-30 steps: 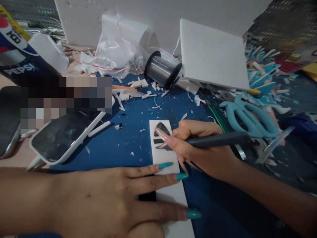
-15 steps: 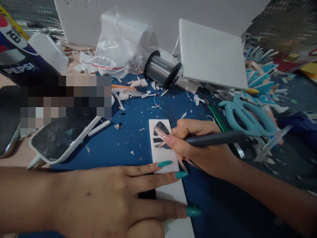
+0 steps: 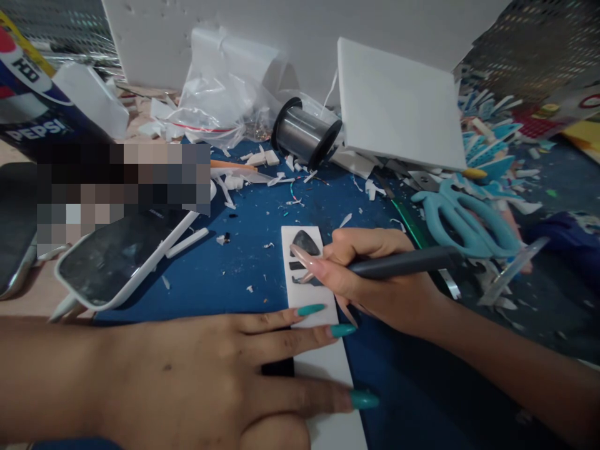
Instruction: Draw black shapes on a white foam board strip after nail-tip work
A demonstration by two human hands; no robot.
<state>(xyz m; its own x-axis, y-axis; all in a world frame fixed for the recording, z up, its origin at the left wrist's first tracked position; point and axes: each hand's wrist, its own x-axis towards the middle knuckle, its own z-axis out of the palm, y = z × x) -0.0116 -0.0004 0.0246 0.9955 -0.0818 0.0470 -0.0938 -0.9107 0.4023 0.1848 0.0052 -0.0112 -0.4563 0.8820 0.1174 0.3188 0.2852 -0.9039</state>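
Note:
A long white board strip [image 3: 304, 306] runs away from me across the blue work surface. Near its far end are dark grey shapes [image 3: 304, 244]: a rounded triangle, a short bar and another patch below it; whether drawn or stuck on, I cannot tell. My right hand [image 3: 370, 275] grips a dark grey pen [image 3: 403, 261] at a low slant, its tip by the lowest patch and partly hidden by the fingers. My left hand [image 3: 225, 369], with long teal nails, lies flat across the nearer part of the strip, fingers spread and pressing on it.
Right of the pen lie light-blue-handled scissors [image 3: 469, 219]. A wire spool [image 3: 307, 131], a clear plastic bag [image 3: 225, 94] and a leaning white panel [image 3: 400, 103] stand behind. On the left are a white-rimmed mirror-like object [image 3: 122, 262] and a Pepsi bottle [image 3: 42, 106]. White scraps are scattered about.
My right hand and the pen have shifted slightly toward me, uncovering more of the triangular shape. My left hand and the strip stay put.

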